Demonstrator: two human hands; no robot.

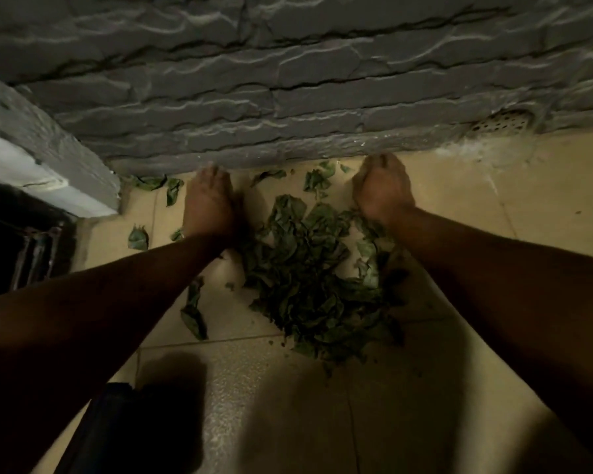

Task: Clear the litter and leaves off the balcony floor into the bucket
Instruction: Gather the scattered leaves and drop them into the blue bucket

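Observation:
A heap of dark green leaves (308, 271) lies on the beige tiled floor (322, 405) just before a grey stone wall (288, 80). My left hand (208, 205) rests palm down on the floor at the heap's left edge. My right hand (382, 188) rests the same way at its far right edge. Both hands reach to the foot of the wall with fingers bent down, and I see nothing gripped in either. Loose leaves (138, 238) lie scattered to the left, and a few (317, 181) sit between the hands. No bucket is clearly visible.
A perforated drain cover (500, 124) sits in the wall's base at the right. A white ledge (18, 172) and a dark opening (18, 248) are at the left. A dark, indistinct object (117, 425) stands at the lower left.

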